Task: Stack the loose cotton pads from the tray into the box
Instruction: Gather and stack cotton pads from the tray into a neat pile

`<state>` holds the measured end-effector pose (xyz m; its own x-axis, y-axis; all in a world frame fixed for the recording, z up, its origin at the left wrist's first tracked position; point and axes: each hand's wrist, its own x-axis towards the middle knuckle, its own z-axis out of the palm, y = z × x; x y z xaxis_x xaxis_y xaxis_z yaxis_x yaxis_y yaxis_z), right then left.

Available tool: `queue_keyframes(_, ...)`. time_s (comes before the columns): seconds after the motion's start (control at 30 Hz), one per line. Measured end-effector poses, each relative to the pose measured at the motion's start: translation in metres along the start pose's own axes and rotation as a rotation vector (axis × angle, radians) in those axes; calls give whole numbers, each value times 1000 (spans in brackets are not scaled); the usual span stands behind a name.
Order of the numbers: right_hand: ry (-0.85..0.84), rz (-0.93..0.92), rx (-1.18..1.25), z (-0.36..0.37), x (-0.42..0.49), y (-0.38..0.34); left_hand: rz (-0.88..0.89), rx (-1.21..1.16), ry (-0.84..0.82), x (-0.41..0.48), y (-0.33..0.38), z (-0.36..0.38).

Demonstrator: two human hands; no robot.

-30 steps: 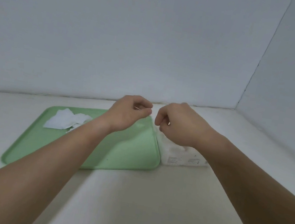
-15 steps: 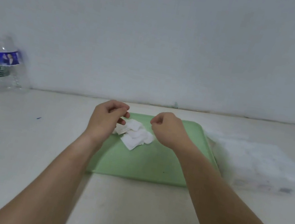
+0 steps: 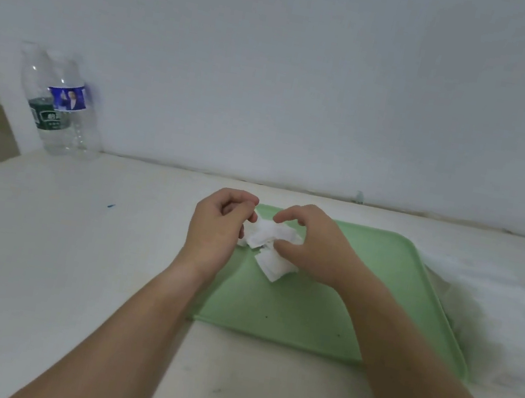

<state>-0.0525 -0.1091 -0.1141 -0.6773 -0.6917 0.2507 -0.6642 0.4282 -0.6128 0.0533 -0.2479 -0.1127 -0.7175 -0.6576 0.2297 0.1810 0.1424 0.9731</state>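
Head view: both hands are hovering over the far left part of a green tray (image 3: 320, 319) that is lying on a pale worktop (image 3: 37, 248). A small heap of white cotton pads (image 3: 269, 241) is sitting on the tray between the hands. The left hand (image 3: 217, 229) is curling its fingers (image 3: 239, 203) loosely at the heap's left edge; whether they are pinching a pad cannot be told. The right hand (image 3: 313, 242) is arching over the heap, thumb and forefinger parted, touching the pads. The box (image 3: 510, 309), blurred, is lying just beside the tray's right edge. A clear water bottle (image 3: 61, 102) is standing far left by the wall.
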Motion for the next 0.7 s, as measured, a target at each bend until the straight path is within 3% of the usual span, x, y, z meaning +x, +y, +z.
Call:
queue_keyframes(0.13,50,-22,-14,3,3,7,-3,14,3,0,-1,3)
queue_keyframes(0.27,214,-29,32,0,4,10,-8,29,9,0,-3,5)
queue_keyframes(0.4,330,20,273,-11,7,6,32,110,61,-3,-6,6)
queue_keyframes(0.53,305,85,524,-18,7,4,97,262,-15,-5,-9,3)
queue_keyframes(0.7,150,131,760,-17,2,-2,131,117,-50,-3,-8,5)
